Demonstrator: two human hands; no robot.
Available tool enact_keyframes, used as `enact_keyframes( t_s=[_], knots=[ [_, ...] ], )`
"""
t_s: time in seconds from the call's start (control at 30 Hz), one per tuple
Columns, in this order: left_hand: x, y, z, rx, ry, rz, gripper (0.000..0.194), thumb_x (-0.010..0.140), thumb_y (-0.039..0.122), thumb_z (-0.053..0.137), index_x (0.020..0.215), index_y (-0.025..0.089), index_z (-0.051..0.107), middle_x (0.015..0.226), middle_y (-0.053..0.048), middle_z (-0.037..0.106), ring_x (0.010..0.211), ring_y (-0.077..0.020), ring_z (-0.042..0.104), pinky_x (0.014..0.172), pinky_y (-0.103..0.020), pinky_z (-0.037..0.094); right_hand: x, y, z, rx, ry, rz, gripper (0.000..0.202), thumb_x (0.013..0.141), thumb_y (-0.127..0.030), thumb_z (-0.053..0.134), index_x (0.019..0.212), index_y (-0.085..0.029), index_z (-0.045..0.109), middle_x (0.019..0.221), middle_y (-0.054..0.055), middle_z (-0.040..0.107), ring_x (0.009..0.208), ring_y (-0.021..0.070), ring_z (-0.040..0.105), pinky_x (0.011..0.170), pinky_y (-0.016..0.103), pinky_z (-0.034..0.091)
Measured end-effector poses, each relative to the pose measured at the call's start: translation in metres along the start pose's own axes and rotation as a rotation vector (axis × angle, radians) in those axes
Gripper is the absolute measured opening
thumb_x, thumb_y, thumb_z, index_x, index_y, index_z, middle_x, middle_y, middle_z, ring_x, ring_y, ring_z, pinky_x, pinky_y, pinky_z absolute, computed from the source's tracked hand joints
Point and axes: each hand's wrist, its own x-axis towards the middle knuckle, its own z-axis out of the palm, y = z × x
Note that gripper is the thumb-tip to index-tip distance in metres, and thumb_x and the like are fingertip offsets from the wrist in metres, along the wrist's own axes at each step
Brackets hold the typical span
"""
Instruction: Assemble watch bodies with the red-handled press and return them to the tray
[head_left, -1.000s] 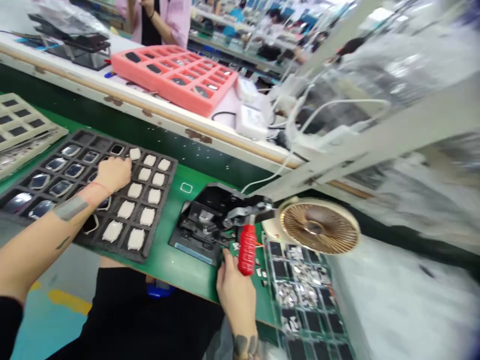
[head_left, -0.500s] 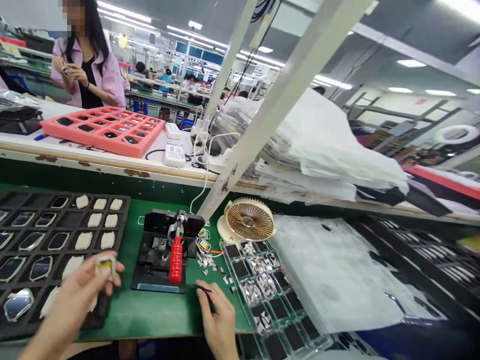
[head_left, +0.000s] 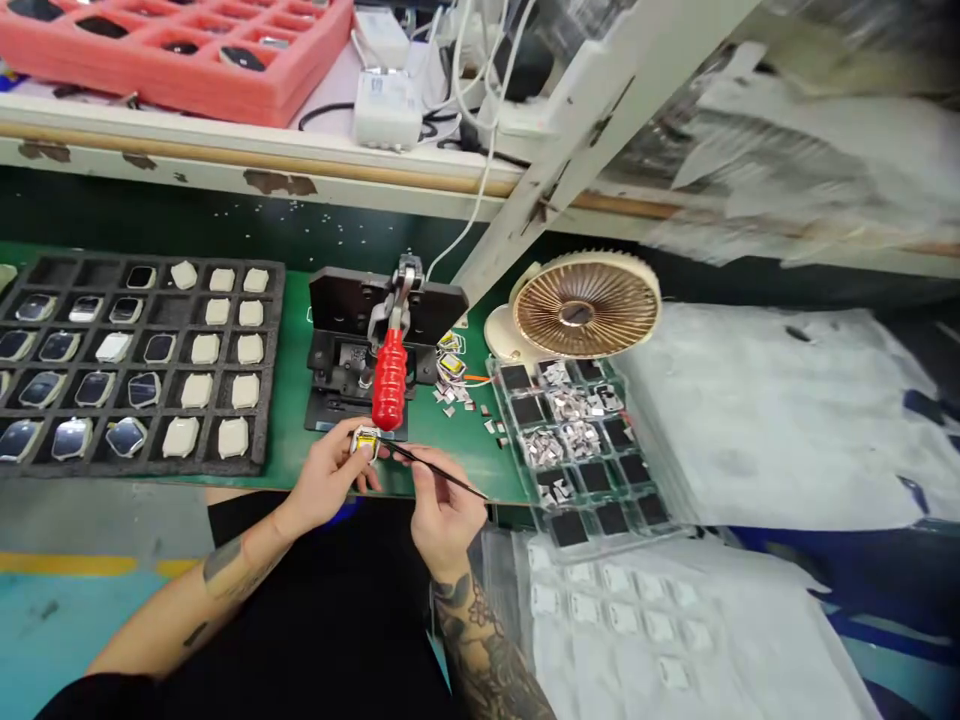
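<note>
My left hand (head_left: 324, 482) pinches a small pale smartwatch case (head_left: 365, 442), its open side showing a yellow part inside. In my right hand (head_left: 448, 512) is a pair of dark tweezers (head_left: 435, 468), held between thumb and fingers, with the tips at the case's right edge. Both hands are close together over the table's front edge. Just behind them stands a black toggle-clamp fixture (head_left: 322, 350), its red handle (head_left: 389, 380) pointing down toward the case. Small silvery pieces (head_left: 454, 400) lie scattered to the right of the fixture.
At left, a black foam tray (head_left: 169, 312) holds rows of watch cases. A clear compartment tray (head_left: 531, 490) with small metal parts lies at right, below a cream fan (head_left: 585, 305). A slanted white post (head_left: 555, 180) rises behind. A pink foam tray (head_left: 319, 65) sits on the shelf.
The view has tilted down. My left hand has brought the watch case rightward from the foam tray to the front of the fixture, and the tweezers in my right hand now meet it.
</note>
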Motion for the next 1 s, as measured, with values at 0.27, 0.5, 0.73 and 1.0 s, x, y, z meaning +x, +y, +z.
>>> enact_keyframes(
  t_s=[0.27,0.5,0.73,1.0],
  knots=[
    [-0.007,-0.008,0.002,0.021,0.014,0.029,0.05,0.106,0.048,0.073,0.143,0.017,0.061,0.095,-0.006,0.077,0.065,-0.0175,0.077,0.056,-0.024,0.058,-0.004,0.009,0.003,-0.052,-0.058,-0.039,0.021,0.105,-0.016,0.069,0.118,-0.028,0.082,0.109,0.007,0.083,0.105,0.0241,0.079,0.095,0.044,0.067],
    [-0.008,-0.009,-0.004,-0.009,-0.052,0.028,0.048,0.108,0.046,0.072,0.144,0.016,0.064,0.089,-0.004,0.076,0.064,-0.0173,0.077,0.056,-0.023,0.057,0.004,0.011,0.007,0.128,-0.041,0.281,0.012,0.108,-0.031,0.07,0.11,-0.023,0.08,0.094,0.005,0.081,0.082,0.0204,0.08,0.078,0.035,0.067],
    [-0.006,-0.011,-0.002,-0.085,0.005,0.04,0.048,0.105,0.044,0.076,0.143,0.017,0.063,0.111,-0.013,0.082,0.07,-0.0188,0.081,0.058,-0.025,0.06,-0.001,0.006,-0.005,0.187,0.03,0.182,0.011,0.105,-0.031,0.074,0.11,-0.024,0.08,0.103,0.007,0.081,0.093,0.0234,0.081,0.079,0.039,0.07],
    [-0.003,0.003,-0.005,-0.201,0.018,-0.032,0.054,0.102,0.048,0.08,0.141,0.015,0.064,0.107,-0.015,0.082,0.074,-0.0257,0.084,0.064,-0.032,0.065,0.007,0.004,-0.005,0.169,0.054,0.306,0.016,0.104,-0.038,0.075,0.104,-0.023,0.077,0.089,0.004,0.077,0.075,0.0195,0.075,0.074,0.037,0.066]
  ],
)
